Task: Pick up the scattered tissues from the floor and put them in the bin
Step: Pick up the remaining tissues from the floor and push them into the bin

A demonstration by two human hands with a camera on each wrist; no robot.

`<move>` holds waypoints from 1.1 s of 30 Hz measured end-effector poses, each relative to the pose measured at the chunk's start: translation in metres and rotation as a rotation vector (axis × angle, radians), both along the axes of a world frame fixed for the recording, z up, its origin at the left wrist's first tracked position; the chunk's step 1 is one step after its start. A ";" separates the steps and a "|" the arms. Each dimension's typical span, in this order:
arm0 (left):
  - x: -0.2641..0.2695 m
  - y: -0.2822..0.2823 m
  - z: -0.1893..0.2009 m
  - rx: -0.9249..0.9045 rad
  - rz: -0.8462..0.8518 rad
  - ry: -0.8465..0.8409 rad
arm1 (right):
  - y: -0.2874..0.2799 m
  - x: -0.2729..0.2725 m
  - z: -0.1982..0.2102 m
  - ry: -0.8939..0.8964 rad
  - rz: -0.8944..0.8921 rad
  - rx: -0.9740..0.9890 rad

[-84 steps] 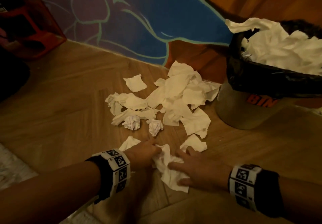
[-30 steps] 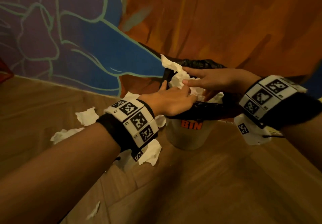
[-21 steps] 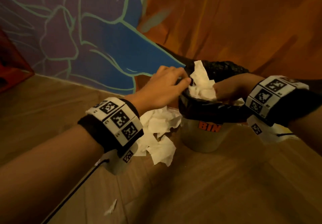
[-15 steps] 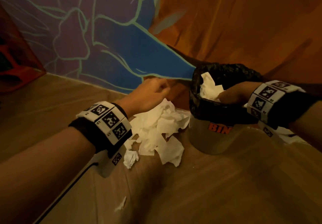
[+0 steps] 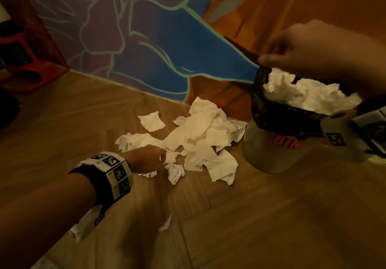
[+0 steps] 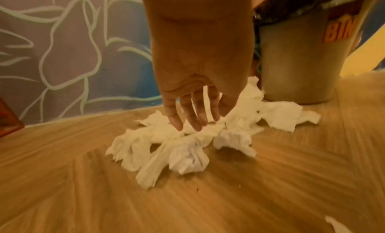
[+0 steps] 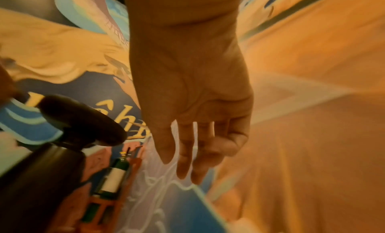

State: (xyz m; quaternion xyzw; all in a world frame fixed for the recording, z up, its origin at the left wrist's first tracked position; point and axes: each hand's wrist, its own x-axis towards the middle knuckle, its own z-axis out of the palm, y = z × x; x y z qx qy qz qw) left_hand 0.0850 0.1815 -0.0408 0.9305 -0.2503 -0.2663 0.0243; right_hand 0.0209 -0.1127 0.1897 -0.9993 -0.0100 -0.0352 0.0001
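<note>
Several white tissues (image 5: 200, 135) lie heaped on the wooden floor, left of a grey bin (image 5: 269, 153) with a black liner and orange "BIN" lettering. The bin is full of white tissues (image 5: 309, 95). My left hand (image 5: 150, 160) reaches down over the near edge of the heap; in the left wrist view its fingers (image 6: 195, 119) hang straight just above the tissues (image 6: 187, 142), holding nothing. My right hand (image 5: 292, 49) hovers blurred above the bin's far rim; in the right wrist view its fingers (image 7: 187, 157) are relaxed and empty.
A painted mural wall (image 5: 133, 38) runs behind the heap and bin. A red crate (image 5: 27, 59) stands at the far left. A small tissue scrap (image 5: 166, 223) lies on the floor (image 5: 250, 216) near my left forearm. In the left wrist view the bin (image 6: 297, 58) stands right of my hand.
Both hands dropped tissues into the bin. My left hand then came down left to the heap on the floor; my right hand lifted out of the bin and now hovers above it.
</note>
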 end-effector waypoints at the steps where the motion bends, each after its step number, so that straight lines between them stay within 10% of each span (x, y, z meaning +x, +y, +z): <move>1: -0.001 0.004 -0.008 0.012 0.005 0.006 | 0.015 -0.001 -0.007 0.010 0.046 0.063; 16: -0.022 0.052 -0.065 -0.050 0.008 -0.138 | 0.130 0.013 -0.291 0.542 0.492 0.134; 33: -0.015 0.048 -0.065 0.009 0.219 -0.043 | 0.141 -0.077 -0.325 0.467 0.885 0.103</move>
